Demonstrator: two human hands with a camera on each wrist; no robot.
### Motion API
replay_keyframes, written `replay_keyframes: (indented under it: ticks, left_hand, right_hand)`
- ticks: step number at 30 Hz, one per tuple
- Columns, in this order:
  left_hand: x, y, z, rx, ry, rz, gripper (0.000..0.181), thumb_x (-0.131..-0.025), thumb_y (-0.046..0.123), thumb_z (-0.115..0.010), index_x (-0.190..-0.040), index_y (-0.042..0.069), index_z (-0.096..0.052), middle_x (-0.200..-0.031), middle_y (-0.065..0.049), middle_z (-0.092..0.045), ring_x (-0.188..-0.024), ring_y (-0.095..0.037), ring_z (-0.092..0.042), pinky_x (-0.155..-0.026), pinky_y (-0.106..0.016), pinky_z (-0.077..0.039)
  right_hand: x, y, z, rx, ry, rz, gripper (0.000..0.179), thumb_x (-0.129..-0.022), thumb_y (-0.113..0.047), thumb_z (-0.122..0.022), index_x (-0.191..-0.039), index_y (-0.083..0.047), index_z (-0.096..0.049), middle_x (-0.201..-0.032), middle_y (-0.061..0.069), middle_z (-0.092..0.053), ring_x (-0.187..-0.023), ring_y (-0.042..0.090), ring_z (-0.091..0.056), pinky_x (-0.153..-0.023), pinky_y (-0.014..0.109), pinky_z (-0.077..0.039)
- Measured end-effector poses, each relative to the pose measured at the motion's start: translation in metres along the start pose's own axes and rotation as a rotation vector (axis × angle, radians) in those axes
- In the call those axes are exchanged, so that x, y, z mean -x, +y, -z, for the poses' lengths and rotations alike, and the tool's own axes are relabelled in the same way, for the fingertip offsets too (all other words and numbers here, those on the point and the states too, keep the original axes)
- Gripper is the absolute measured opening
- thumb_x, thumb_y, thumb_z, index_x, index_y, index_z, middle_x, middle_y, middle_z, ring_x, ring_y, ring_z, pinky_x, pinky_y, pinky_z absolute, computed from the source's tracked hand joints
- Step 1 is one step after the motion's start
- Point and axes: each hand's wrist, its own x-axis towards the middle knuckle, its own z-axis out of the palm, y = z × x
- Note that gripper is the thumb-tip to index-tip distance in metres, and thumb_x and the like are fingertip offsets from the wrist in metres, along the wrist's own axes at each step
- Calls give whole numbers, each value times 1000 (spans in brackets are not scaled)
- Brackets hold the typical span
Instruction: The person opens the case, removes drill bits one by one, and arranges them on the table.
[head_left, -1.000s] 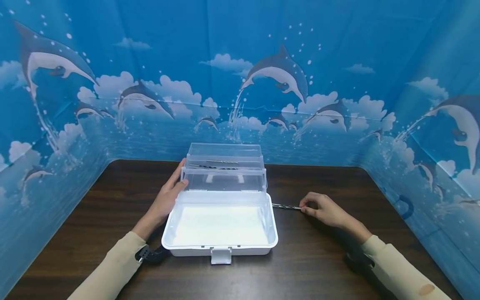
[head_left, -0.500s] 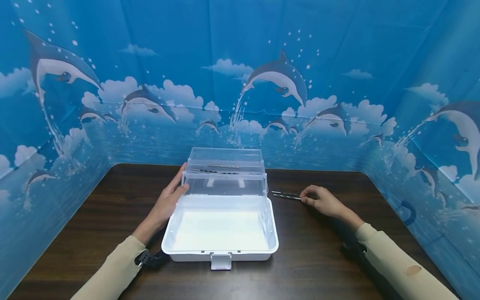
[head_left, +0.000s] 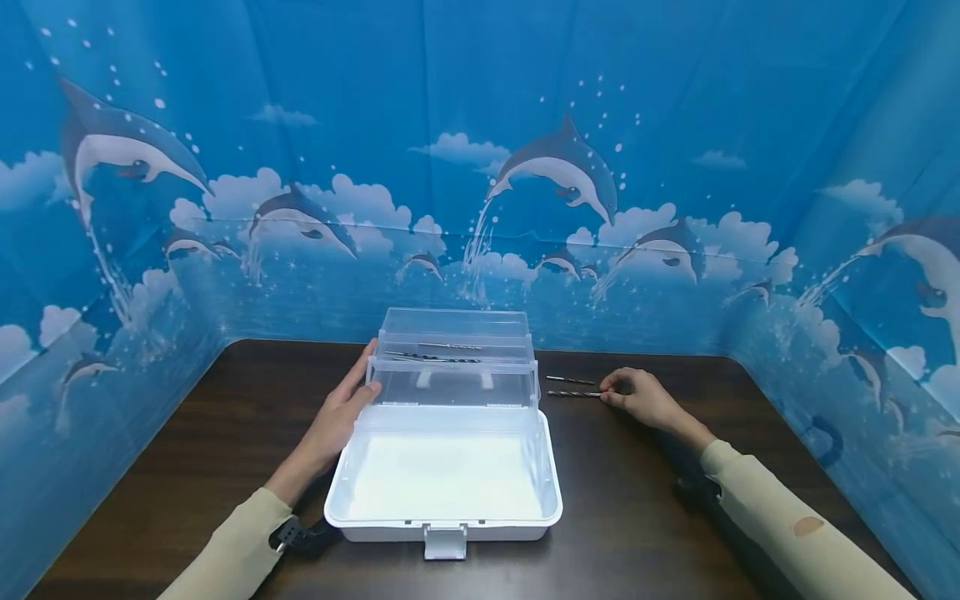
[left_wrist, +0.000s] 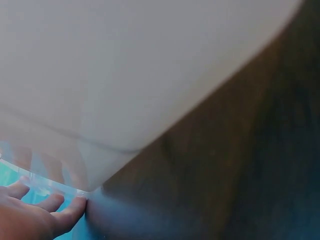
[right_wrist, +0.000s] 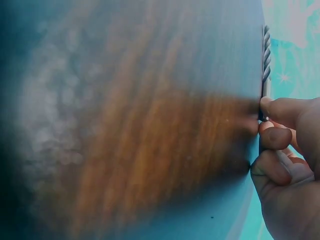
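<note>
A white toolbox (head_left: 445,532) with a clear lid (head_left: 450,385) stands opened on the dark table. Thin metal drill bits (head_left: 433,357) lie in the lid's clear trays. My left hand (head_left: 333,425) holds the lid's left side, thumb in front and fingers along the edge; in the left wrist view the fingertips (left_wrist: 77,202) meet a translucent rim. To the right of the box, thumb and forefinger of my right hand (head_left: 645,402) pinch the plain end of a twisted drill bit (head_left: 573,393). A thinner drill bit (head_left: 570,380) lies just beyond it, roughly parallel.
The wood-grain table (head_left: 645,517) ends at a blue curtain (head_left: 480,208) printed with dolphins, which encloses the back and both sides. A white latch (head_left: 445,546) hangs down at the box's front.
The right hand has moved the drill bit away from me, towards the back of the table. A second bit, not visible one second ago, now lies apart from it. The left hand stays put.
</note>
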Motion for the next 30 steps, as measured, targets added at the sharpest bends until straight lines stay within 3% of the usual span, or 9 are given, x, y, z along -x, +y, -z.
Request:
replay_keyframes:
  ticks: [7, 10, 13, 15, 19, 22, 26, 30]
  left_hand:
    - [-6, 1, 2, 32, -9, 2, 57, -101, 19, -38, -149, 31, -10, -153, 8, -3, -137, -24, -6, -93, -57, -32]
    - [-12, 4, 4, 39, -12, 7, 57, -101, 18, -38, -149, 31, -10, -153, 8, -3, -137, -24, -6, -94, -57, -31]
    - [-15, 6, 6, 45, -16, 12, 57, -101, 17, -38, -149, 31, -10, -153, 8, -2, -137, -24, -5, -95, -58, -29]
    - [-17, 7, 8, 47, -19, 14, 57, -101, 17, -38, -149, 31, -11, -153, 8, -3, -137, -24, -5, -96, -59, -26]
    - [-15, 6, 9, 52, -19, 11, 57, -101, 19, -39, -149, 31, -11, -153, 9, -2, -137, -22, -4, -97, -58, -26]
    - [-15, 5, 9, 49, -22, 10, 57, -101, 21, -39, -149, 31, -9, -153, 9, 0, -137, -23, -3, -96, -58, -28]
    - [-15, 6, 8, 39, -11, 16, 58, -101, 22, -39, -149, 30, -10, -153, 9, -2, -137, -24, -4, -94, -58, -30]
    - [-13, 6, 5, 56, -11, 25, 57, -101, 19, -38, -149, 30, -10, -153, 10, -2, -137, -23, -4, -96, -58, -28]
  right_hand:
    - [-3, -9, 13, 35, 20, -27, 14, -87, -19, -66, -98, -9, -66, -89, 1, -60, -65, 19, -48, -52, 34, -41]
    - [-6, -20, 28, 43, 19, -44, 18, -90, -21, -62, -102, -7, -65, -95, 2, -60, -72, 21, -50, -57, 36, -42]
    - [-9, -35, 43, 25, 31, -67, 25, -93, -28, -58, -107, -8, -64, -103, 3, -60, -90, 22, -52, -68, 39, -43]
    - [-11, -49, 52, 0, 39, -71, 27, -93, -32, -56, -108, -11, -63, -105, 3, -59, -91, 23, -56, -68, 40, -45]
    - [-18, -81, 69, 5, 64, 1, 27, -93, -38, -54, -108, -18, -63, -101, 1, -59, -72, 21, -59, -58, 38, -44]
    - [-27, -106, 77, 35, 75, 70, 26, -92, -40, -54, -107, -21, -63, -96, -3, -59, -60, 20, -53, -51, 37, -40]
    - [-39, -137, 79, 63, 62, 154, 26, -92, -42, -54, -106, -23, -64, -95, -7, -59, -62, 20, -50, -51, 37, -41]
    - [-48, -166, 75, 73, -32, 230, 27, -92, -42, -55, -107, -22, -64, -96, -8, -59, -71, 19, -52, -56, 36, -44]
